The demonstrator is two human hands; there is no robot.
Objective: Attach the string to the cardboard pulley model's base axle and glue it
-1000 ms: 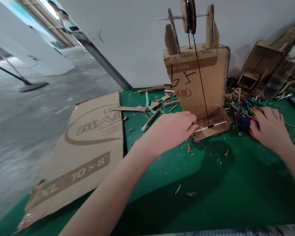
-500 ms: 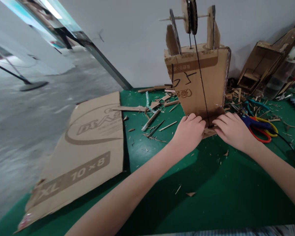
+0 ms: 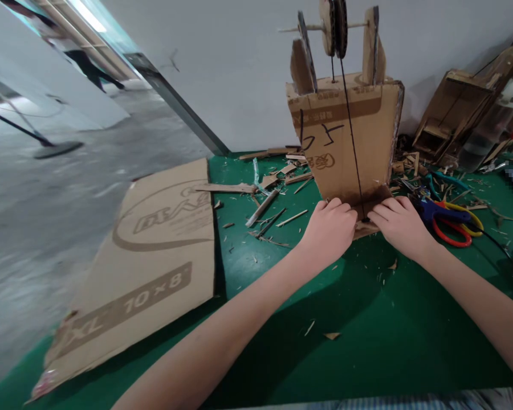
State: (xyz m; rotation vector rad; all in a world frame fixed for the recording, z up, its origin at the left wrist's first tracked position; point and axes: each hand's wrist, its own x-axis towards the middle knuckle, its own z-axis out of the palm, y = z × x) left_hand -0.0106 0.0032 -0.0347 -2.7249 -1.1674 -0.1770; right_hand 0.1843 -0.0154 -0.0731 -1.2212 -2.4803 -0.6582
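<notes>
A tall cardboard model (image 3: 346,131) stands on the green table against the wall. At its top, a cardboard pulley wheel (image 3: 334,28) sits on a thin stick between upright cardboard supports. A black string (image 3: 353,136) runs from the wheel down the front to the base. My left hand (image 3: 331,230) is closed on the left side of the cardboard base flap (image 3: 365,229), its fingertips partly hidden. My right hand (image 3: 399,225) has curled fingers on the flap's right side, beside the string's lower end.
A large flat cardboard sheet (image 3: 162,245) overhangs the table's left edge. Cardboard scraps (image 3: 263,208) lie left of the model. Scissors (image 3: 451,222) and teal-handled pliers (image 3: 447,185) lie at right. Another cardboard model (image 3: 448,114) leans behind them. A person (image 3: 74,48) is in the background.
My right hand has shifted very slightly left along the flap. My left hand keeps its hold. The background person has moved left.
</notes>
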